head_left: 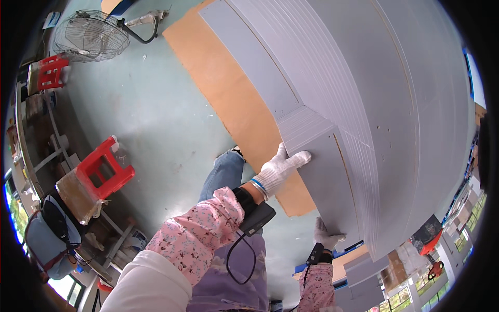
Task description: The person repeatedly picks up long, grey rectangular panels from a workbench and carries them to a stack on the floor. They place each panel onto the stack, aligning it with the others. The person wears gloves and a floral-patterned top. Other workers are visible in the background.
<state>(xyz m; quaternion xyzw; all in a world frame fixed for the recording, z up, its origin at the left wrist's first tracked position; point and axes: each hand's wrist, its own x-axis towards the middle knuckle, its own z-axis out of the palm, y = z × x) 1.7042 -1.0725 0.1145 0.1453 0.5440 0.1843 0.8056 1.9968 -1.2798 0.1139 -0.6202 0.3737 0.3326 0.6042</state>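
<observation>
A tall stack of long grey panels (332, 57) rises on the right, their edges showing as fine parallel lines. At the near end lies a grey panel (332, 171) with a thin brown groove along it. My left hand (280, 169), in a white knitted glove, grips this panel's left edge, thumb on top and some fingers hidden under it. Also gloved, my right hand (326, 237) clasps the near end of the same panel, part of its fingers out of sight. Dark devices with cables are strapped to both wrists.
A brown cardboard sheet (249, 112) lies under the stack and sticks out to its left. Red plastic stools (106, 169) stand at left, beside a workbench. A caged fan (91, 36) is at the upper left. More flat panels (371, 273) lie at the lower right.
</observation>
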